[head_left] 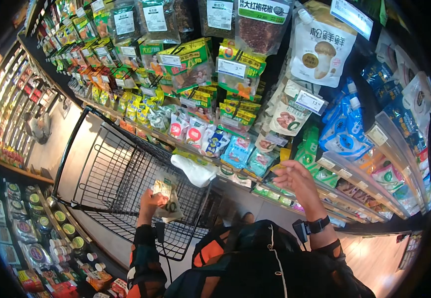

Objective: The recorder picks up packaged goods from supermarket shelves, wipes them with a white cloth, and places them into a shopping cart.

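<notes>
My left hand grips a printed food pouch with a pale label over the wire shopping cart. My right hand is raised beside the lower shelf, its fingers loosely curled and apart. Its fingertips are close to a small yellow piece at the shelf edge; whether they touch it is unclear. A dark wristwatch is on my right wrist. Closest to that hand are a teal packet and green spouted pouches.
Seasoning packets hang on hooks above the cart. White pouches with a mushroom picture hang at upper right. A white bundle lies at the cart's shelf-side rim. Jars with green lids line the left shelf. Tiled floor shows beyond.
</notes>
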